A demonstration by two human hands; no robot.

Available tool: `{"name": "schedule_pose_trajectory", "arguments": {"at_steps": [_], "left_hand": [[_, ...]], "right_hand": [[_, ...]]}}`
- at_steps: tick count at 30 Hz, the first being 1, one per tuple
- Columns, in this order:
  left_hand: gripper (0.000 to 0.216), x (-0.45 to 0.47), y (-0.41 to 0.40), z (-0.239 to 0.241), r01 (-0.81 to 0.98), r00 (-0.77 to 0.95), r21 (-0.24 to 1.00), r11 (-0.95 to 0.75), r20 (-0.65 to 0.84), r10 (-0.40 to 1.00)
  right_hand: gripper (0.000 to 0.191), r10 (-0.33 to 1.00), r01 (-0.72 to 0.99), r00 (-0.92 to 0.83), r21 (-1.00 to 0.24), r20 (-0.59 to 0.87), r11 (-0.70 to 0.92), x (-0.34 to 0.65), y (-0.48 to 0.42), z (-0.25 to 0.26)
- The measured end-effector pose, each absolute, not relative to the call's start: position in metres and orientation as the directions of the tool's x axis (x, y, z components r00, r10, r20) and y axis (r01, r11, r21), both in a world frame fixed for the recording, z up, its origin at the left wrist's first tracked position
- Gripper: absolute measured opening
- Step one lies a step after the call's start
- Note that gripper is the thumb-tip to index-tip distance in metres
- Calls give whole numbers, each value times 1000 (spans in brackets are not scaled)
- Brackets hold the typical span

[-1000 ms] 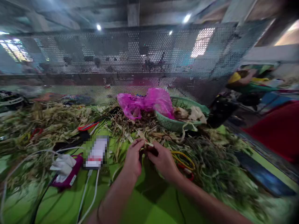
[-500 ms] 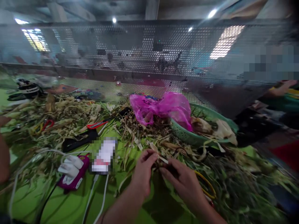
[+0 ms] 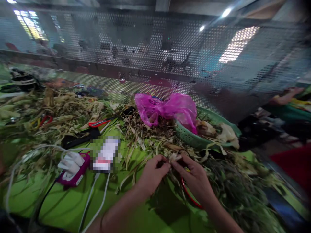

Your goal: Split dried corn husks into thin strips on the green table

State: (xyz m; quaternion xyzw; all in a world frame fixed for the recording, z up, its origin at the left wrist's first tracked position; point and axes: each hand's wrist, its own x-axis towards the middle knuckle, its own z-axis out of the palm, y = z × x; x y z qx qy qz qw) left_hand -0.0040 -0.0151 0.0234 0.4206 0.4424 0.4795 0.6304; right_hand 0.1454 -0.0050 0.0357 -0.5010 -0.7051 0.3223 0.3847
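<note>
Both hands meet above the green tabletop over a small pale dried plant piece (image 3: 175, 158). My left hand (image 3: 154, 173) pinches close to its left side, fingertips together. Thumb and fingers of my right hand (image 3: 193, 173) are closed on the same piece. Beneath the right hand a red curved handle (image 3: 188, 194) shows, with a bit of yellow above it. It looks like scissors, but I cannot tell whether the hand carries them. Dry stalks and leaves lie just beyond the fingertips.
A green basket (image 3: 191, 137) holds pale husks, with a pink plastic bag (image 3: 167, 108) across its edge. Left lie a phone (image 3: 106, 155), a purple power strip (image 3: 75, 174) with white plugs, a red cutter (image 3: 98, 123) and scissors (image 3: 42, 121). A perforated metal screen (image 3: 136, 58) stands behind.
My hands have come closer together, the left moving slightly right. The yellow loop right of my right hand is gone from there; a red handle now shows below it. The view has shifted slightly.
</note>
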Motion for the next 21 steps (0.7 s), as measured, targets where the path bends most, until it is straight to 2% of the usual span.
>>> {"name": "schedule_pose_trajectory", "arguments": {"at_steps": [5, 11, 16, 21], "left_hand": [[9, -6, -10, 13, 1, 213, 1000, -5, 5, 977], [13, -8, -9, 4, 239, 181, 966, -97, 54, 982], [11, -8, -9, 8, 155, 224, 981, -116, 79, 971], [14, -14, -7, 16, -39, 196, 999, 21, -13, 981]], "right_hand": [[20, 958, 451, -162, -845, 238, 286, 149, 0, 31], [23, 936, 587, -196, -729, 293, 351, 157, 5, 27], [23, 917, 592, -215, -703, 334, 395, 156, 3, 29], [22, 927, 555, -98, -753, 363, 353, 160, 5, 37]]}}
